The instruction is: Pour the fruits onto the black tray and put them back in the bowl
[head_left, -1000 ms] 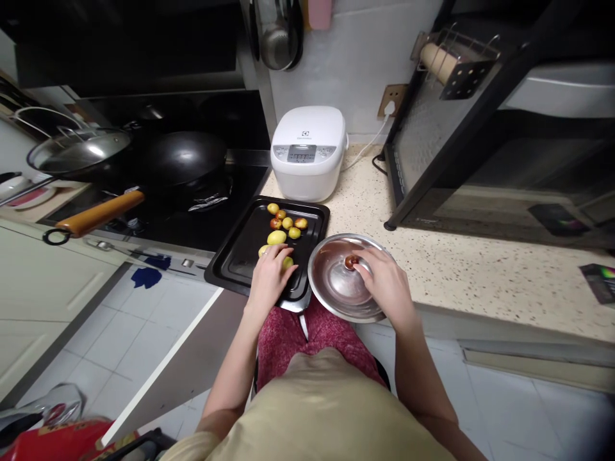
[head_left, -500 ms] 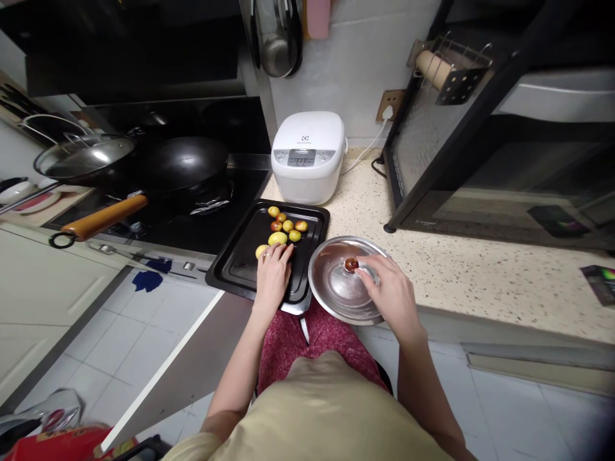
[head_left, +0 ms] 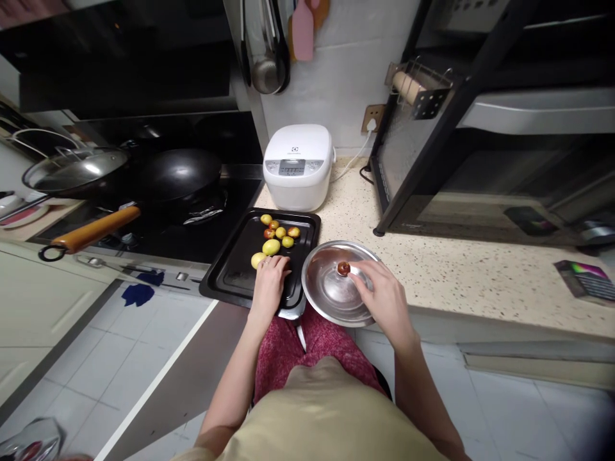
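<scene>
My right hand [head_left: 382, 294] pinches a reddish-brown jujube [head_left: 343, 268] between thumb and fingertips, over the round steel bowl [head_left: 319, 302]. Inside, the bowl shows bare shiny metal below the jujube. My left hand [head_left: 271, 282] is over the front part of a black baking tray [head_left: 230, 272], with its fingers bent and a gap at the thumb; no object shows in it. Just beyond its knuckles lie two yellow oval fruits [head_left: 271, 247]. Farther back on the tray sits a loose group of several smaller jujubes [head_left: 281, 233], yellow-green to brown.
A white rice cooker [head_left: 298, 168] stands behind the tray. On the left are a stove with a black wok [head_left: 177, 174], its wooden handle [head_left: 98, 229] pointing forward, and a lidded pan [head_left: 77, 169]. A black rack with an oven [head_left: 504, 186] occupies the right of the counter.
The camera view has shifted slightly. My left hand has drawn back a little from the yellow fruits, its fingers more bent. My right hand still holds the jujube over the bowl.
</scene>
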`<state>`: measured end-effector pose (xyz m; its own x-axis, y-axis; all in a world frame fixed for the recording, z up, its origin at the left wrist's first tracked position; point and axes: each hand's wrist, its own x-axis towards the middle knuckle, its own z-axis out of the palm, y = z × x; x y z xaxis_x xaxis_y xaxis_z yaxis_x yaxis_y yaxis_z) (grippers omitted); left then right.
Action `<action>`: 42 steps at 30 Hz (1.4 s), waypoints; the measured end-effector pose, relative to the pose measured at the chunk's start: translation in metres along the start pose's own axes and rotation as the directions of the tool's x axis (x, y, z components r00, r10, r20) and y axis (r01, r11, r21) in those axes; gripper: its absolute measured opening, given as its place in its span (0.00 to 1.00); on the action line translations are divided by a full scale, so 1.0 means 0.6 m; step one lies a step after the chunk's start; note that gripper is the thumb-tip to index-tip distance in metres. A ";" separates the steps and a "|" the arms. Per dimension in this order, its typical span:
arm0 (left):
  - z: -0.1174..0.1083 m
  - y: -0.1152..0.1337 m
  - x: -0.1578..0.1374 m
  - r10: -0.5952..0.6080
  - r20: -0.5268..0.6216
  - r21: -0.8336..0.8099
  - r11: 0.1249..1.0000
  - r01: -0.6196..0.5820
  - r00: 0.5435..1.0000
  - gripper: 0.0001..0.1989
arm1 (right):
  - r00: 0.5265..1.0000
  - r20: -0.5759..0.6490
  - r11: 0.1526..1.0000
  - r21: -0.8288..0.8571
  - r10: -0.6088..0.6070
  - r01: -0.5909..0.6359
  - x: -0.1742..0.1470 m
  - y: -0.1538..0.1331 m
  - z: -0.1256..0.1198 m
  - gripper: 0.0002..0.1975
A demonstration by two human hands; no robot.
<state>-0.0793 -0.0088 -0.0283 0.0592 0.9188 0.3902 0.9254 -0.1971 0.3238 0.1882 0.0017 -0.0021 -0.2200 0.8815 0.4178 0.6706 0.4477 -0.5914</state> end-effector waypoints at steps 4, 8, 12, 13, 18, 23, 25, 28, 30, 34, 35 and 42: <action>-0.015 0.024 -0.001 0.022 -0.148 -0.260 0.964 -0.061 0.989 0.11 | 0.997 -0.054 0.997 0.041 -0.060 0.063 -0.003 -0.011 -0.002 0.12; -0.033 0.072 -0.012 0.025 -0.193 -0.469 0.876 -0.115 0.981 0.13 | 0.982 -0.039 0.978 0.093 -0.183 0.186 -0.007 -0.034 0.002 0.12; -0.031 0.112 -0.027 0.005 -0.142 -0.603 0.793 -0.090 0.990 0.18 | 0.956 -0.006 0.948 0.124 -0.293 0.292 -0.011 -0.049 0.013 0.15; -0.028 0.117 -0.030 -0.003 -0.136 -0.624 0.777 -0.083 0.991 0.19 | 0.954 0.003 0.946 0.129 -0.301 0.298 -0.013 -0.050 0.015 0.16; -0.014 0.128 -0.036 -0.016 -0.112 -0.645 0.762 -0.061 0.994 0.22 | 0.948 0.040 0.940 0.147 -0.316 0.308 -0.021 -0.048 0.019 0.19; -0.013 0.129 -0.035 0.033 -0.103 -0.638 0.764 -0.091 0.994 0.23 | 0.947 0.036 0.938 0.153 -0.319 0.310 -0.025 -0.042 0.021 0.18; -0.015 0.126 -0.033 0.056 -0.092 -0.638 0.763 -0.102 0.994 0.23 | 0.959 0.026 0.951 0.135 -0.283 0.277 -0.022 -0.035 0.018 0.15; -0.019 0.117 -0.028 0.078 -0.099 -0.589 0.799 -0.121 0.992 0.21 | 0.987 0.023 0.986 0.054 -0.159 0.158 -0.016 -0.015 0.010 0.12; -0.022 0.111 -0.026 0.083 -0.118 -0.545 0.828 -0.134 0.990 0.18 | 0.997 0.027 0.997 -0.025 -0.074 0.074 -0.013 -0.001 0.004 0.12; -0.022 0.105 -0.023 0.106 -0.108 -0.515 0.844 -0.146 0.989 0.15 | 0.996 0.085 0.976 -0.216 0.019 -0.001 -0.008 0.015 -0.001 0.08; -0.021 0.105 -0.023 0.117 -0.096 -0.515 0.844 -0.150 0.988 0.14 | 0.993 0.110 0.965 -0.262 0.032 -0.002 -0.007 0.016 0.000 0.07; -0.018 0.103 -0.024 0.187 -0.035 -0.473 0.862 -0.181 0.982 0.12 | 0.972 0.227 0.907 -0.419 0.053 0.048 0.005 0.005 0.007 0.04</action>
<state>-0.0269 -0.0379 -0.0042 0.2184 0.8532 0.4736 0.6100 -0.4982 0.6163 0.1864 0.0066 -0.0056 -0.3388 0.9152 0.2183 0.8944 0.3853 -0.2274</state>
